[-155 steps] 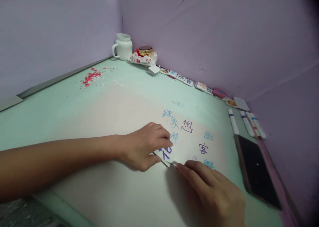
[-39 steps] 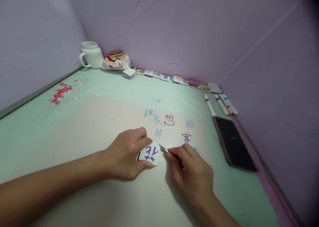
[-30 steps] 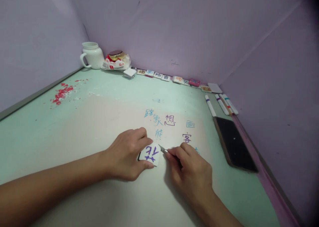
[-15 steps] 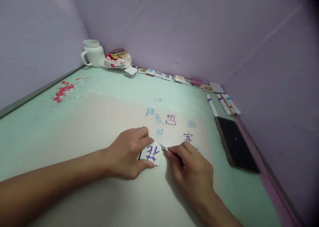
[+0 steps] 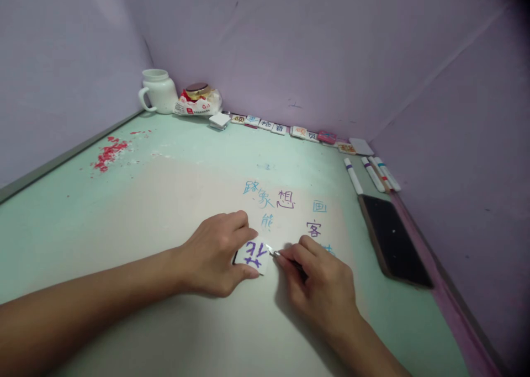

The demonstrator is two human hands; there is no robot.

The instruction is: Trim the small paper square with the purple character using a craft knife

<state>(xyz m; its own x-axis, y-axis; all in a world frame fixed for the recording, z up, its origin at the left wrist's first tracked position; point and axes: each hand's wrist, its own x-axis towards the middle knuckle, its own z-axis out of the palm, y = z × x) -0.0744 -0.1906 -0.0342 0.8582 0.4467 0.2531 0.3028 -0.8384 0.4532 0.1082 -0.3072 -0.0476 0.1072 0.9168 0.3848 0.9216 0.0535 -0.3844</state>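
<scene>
My left hand (image 5: 215, 253) pinches a small white paper square (image 5: 253, 254) with a purple handwritten character, holding it down on the green mat. My right hand (image 5: 321, 288) grips a thin craft knife (image 5: 276, 253), its metal tip touching the square's right edge. Right behind the hands lies a pale sheet (image 5: 296, 214) with blue and purple handwritten characters.
A black phone (image 5: 391, 239) lies right of the sheet, with several marker pens (image 5: 372, 174) beyond it. A row of small character tiles (image 5: 285, 129) lines the back wall. A white mug (image 5: 159, 91) and a wrapped jar (image 5: 197, 98) stand in the corner. Red crumbs (image 5: 108, 152) lie at left.
The character square, joined to the sheet five seconds ago, now lies apart under my left fingers. Over the last second the knife tip has slid slightly down along the square's right edge.
</scene>
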